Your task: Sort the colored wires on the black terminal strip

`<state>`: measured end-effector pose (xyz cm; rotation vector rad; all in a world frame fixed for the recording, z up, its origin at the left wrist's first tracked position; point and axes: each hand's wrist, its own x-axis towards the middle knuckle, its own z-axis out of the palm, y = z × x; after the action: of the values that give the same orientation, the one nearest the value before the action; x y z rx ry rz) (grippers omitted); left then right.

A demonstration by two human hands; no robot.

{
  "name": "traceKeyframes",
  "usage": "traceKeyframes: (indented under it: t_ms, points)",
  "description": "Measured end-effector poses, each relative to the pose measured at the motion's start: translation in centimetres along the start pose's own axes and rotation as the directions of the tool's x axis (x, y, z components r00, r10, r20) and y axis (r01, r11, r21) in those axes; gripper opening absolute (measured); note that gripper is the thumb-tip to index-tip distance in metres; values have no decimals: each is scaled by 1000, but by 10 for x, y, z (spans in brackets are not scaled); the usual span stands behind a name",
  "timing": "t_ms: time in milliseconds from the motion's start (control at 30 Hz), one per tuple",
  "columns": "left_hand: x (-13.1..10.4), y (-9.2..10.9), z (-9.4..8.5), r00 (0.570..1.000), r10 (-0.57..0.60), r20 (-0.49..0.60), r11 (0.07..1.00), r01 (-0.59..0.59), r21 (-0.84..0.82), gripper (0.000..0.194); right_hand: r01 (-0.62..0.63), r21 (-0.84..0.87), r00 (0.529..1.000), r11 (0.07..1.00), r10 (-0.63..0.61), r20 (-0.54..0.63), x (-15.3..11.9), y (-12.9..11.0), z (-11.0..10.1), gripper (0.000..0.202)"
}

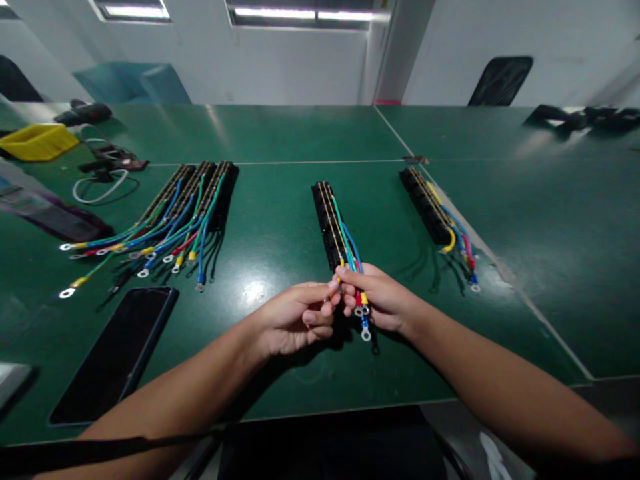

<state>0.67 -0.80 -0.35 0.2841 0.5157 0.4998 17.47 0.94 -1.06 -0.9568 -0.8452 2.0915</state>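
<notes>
In the middle of the green table lies a black terminal strip [329, 223] with brass-coloured rails along its top. Green, blue, red and yellow wires run from it toward me. Closed in a pinch, my left hand [300, 317] grips the short yellow wire [341, 262] near its end. My right hand [380, 293] is closed around the wires by the strip's near end, its thumb on the yellow wire. Ring terminals with blue, yellow and red sleeves [365, 327] hang out below the right fingers. The fingertips partly hide the yellow wire's end.
Several wired terminal strips [200, 193] lie side by side at left, and another strip [425, 207] lies at right. A phone [117, 353] rests near the left front edge. Farther left are a yellow bin [40, 142], a white cable [100, 199] and a clear plastic bag [45, 207].
</notes>
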Motion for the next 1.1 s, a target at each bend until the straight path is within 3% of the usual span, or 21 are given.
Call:
traceKeyframes:
  t_ms: [233, 467, 700, 967, 1100]
  points:
    - [-1, -1, 1, 999, 40, -6, 997, -39, 59, 25, 0, 0, 1000, 1000, 0, -14, 1, 1, -1, 29]
    - [1, 0, -3, 1000, 5, -6, 998, -4, 66, 20, -12, 11, 1000, 1000, 12, 7, 1, 0, -1, 26]
    - [1, -1, -2, 999, 43, 0, 992, -42, 116, 27, -12, -11, 1000, 1000, 12, -6, 2, 1, -2, 31]
    - [2, 0, -5, 1000, -11, 5, 996, 10, 90, 24, -17, 9, 1000, 1000, 17, -11, 2, 1, -1, 28]
    - [1, -1, -2, 999, 36, -10, 991, -35, 131, 23, -26, -11, 999, 1000, 26, -21, 1, 0, -1, 30]
